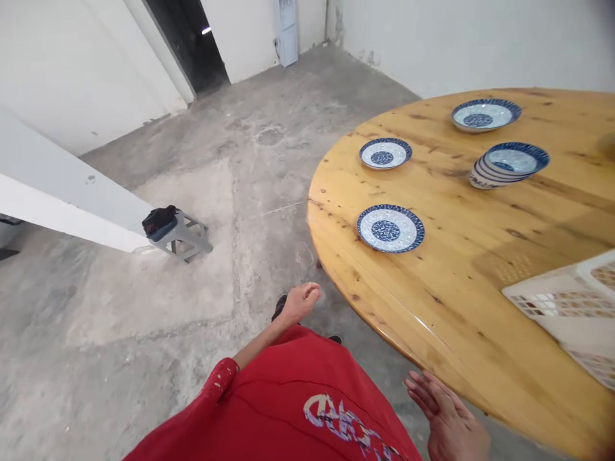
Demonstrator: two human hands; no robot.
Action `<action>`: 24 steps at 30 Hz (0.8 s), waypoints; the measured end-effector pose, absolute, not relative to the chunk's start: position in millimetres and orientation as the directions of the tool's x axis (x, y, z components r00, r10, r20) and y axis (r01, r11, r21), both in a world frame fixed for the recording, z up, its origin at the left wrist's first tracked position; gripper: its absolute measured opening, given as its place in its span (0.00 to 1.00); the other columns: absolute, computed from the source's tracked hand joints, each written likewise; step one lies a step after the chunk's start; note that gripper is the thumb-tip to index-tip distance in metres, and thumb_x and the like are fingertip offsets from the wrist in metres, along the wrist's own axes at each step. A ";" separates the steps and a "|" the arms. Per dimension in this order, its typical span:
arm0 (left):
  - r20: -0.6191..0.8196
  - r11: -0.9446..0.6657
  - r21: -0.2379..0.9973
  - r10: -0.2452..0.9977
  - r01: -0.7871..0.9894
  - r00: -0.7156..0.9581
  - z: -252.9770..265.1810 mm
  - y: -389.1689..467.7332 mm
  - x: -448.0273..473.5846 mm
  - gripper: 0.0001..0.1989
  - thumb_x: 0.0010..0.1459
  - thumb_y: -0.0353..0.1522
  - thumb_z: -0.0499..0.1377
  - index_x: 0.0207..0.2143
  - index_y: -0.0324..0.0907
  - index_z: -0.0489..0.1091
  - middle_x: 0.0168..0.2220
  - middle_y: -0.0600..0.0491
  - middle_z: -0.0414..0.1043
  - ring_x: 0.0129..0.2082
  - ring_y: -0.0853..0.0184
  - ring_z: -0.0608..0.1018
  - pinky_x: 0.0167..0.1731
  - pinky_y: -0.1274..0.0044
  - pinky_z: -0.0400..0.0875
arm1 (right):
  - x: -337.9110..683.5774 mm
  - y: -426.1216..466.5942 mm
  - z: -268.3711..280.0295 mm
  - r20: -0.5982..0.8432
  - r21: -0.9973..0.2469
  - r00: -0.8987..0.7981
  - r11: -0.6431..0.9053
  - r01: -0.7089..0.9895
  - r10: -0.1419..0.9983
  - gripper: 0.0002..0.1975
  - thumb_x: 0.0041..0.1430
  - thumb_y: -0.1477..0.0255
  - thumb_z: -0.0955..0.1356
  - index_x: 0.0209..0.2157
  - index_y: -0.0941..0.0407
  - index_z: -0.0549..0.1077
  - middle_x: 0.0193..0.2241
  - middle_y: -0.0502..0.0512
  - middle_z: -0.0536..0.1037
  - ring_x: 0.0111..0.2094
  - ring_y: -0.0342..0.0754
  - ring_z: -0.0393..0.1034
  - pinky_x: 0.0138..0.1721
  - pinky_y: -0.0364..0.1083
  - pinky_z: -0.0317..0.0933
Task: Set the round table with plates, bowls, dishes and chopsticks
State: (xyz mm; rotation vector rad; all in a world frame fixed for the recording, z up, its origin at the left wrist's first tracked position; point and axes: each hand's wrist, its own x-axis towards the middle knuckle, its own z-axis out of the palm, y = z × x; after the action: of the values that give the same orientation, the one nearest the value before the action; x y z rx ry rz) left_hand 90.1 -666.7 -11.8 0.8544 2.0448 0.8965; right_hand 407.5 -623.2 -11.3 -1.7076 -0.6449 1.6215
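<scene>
My left hand (302, 302) hangs in front of my body, just off the table's left edge, with its fingers curled in and nothing showing in them. Beside the near edge of the round wooden table (461, 282) is my right hand (446, 413), fingers stretched out, holding nothing. Closest to both hands is a blue-and-white plate (391, 228) lying flat. Behind it lies a smaller-looking plate (385, 153) of the same pattern. A stack of several blue-and-white bowls (509, 164) leans to one side, and another plate (486, 115) sits at the back.
A white plastic basket (571, 301) with slotted walls stands at the table's right side. On the concrete floor (192, 307) to the left, a grey stool (185, 237) carries a dark cloth item (159, 219) next to a white pillar (81, 186). A dark doorway (192, 45) opens in the far wall.
</scene>
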 end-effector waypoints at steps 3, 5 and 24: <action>-0.372 0.534 0.811 0.785 0.237 -0.496 -12.8 -680.3 58.0 0.16 0.62 0.35 0.51 0.45 0.43 0.75 0.39 0.52 0.82 0.40 0.66 0.82 0.46 0.75 0.75 | 381.2 -622.8 -12.7 -0.663 -0.749 0.109 -0.655 -0.100 0.741 0.27 0.33 0.57 0.80 0.35 0.57 0.77 0.31 0.56 0.81 0.31 0.50 0.77 0.33 0.46 0.71; -0.386 0.561 0.800 0.752 0.211 -0.535 -12.4 -692.8 28.7 0.15 0.62 0.35 0.51 0.45 0.44 0.74 0.39 0.52 0.82 0.40 0.67 0.82 0.46 0.75 0.75 | 356.1 -622.9 -12.0 -0.669 -0.743 0.099 -0.663 -0.096 0.736 0.28 0.33 0.57 0.79 0.36 0.58 0.77 0.31 0.57 0.82 0.31 0.50 0.77 0.34 0.45 0.71; -0.395 0.524 0.815 0.814 0.246 -0.427 -11.6 -689.0 -143.8 0.15 0.64 0.37 0.50 0.46 0.43 0.73 0.42 0.50 0.82 0.44 0.64 0.82 0.48 0.73 0.73 | 155.8 -650.0 9.0 -0.705 -0.708 0.150 -0.700 -0.094 0.693 0.31 0.29 0.55 0.79 0.36 0.60 0.77 0.31 0.61 0.82 0.29 0.52 0.77 0.30 0.47 0.72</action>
State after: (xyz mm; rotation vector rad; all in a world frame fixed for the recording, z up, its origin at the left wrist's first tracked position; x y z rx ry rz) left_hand -143.8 -689.0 -11.6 0.8652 1.9400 0.8712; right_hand 155.8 -650.0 9.0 -1.8057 -0.5726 1.6152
